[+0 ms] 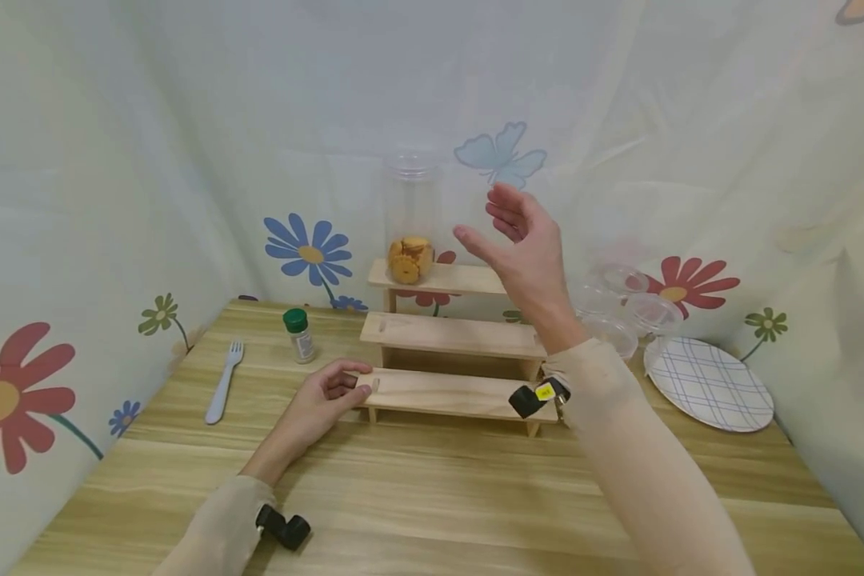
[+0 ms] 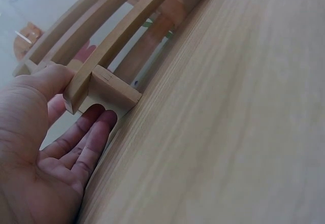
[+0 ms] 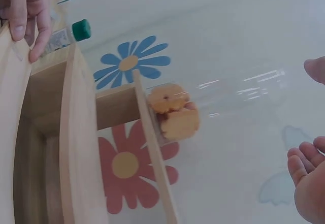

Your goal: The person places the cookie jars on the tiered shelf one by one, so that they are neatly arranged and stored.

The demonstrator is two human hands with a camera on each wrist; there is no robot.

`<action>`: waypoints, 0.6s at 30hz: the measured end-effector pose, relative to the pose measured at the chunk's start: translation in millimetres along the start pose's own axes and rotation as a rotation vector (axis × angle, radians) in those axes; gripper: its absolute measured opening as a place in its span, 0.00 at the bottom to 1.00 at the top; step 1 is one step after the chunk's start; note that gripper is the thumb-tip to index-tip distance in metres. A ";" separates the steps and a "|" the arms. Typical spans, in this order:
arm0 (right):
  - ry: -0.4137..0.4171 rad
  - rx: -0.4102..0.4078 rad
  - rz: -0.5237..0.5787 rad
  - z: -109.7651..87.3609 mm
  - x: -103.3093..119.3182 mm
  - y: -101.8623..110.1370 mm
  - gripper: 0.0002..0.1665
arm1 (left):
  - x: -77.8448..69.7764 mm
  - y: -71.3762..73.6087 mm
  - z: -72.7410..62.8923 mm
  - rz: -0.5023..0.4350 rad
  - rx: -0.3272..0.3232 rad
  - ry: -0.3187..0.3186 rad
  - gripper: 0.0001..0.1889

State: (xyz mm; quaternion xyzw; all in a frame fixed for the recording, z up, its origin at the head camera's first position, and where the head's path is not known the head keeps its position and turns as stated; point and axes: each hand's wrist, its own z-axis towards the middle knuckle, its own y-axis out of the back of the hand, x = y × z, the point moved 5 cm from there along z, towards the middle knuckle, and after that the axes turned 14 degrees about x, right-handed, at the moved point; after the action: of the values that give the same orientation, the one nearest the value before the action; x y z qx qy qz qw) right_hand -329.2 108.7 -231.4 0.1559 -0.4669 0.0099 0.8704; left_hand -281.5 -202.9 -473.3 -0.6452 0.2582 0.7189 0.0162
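Head view takes in the fork [image 1: 224, 384] and plate [image 1: 713, 392], which neither wrist view catches. The left hand [image 1: 326, 400] grips the wooden rack [image 1: 439, 334] by its near tier's left end (only the left wrist view shows fingertips [image 2: 107, 116] beneath). The right hand [image 1: 529, 256], opened wide and holding nothing, is right of the jar [image 1: 412, 212] on the far tier's left.

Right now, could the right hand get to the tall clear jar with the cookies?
Probably yes: the right hand is raised near the jar, holding nothing, with its thumb and fingers apart. Nothing seems to stand between them above the top shelf.
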 end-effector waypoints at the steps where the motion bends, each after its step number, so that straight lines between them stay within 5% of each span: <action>1: 0.010 -0.008 0.000 -4.0 3.3 4.2 0.46 | 0.0 0.0 0.1 -0.001 -0.001 0.001 0.19; 18: 0.101 -0.145 -0.032 -77.4 18.2 77.5 0.43 | -0.1 0.9 -0.3 0.001 -0.009 0.012 0.20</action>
State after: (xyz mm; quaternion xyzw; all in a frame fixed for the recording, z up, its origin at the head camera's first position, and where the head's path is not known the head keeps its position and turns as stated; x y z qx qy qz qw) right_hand -268.9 201.8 -236.1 0.0990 -0.4192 -0.0298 0.9020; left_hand -281.5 -203.7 -473.0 -0.6492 0.2553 0.7164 0.0113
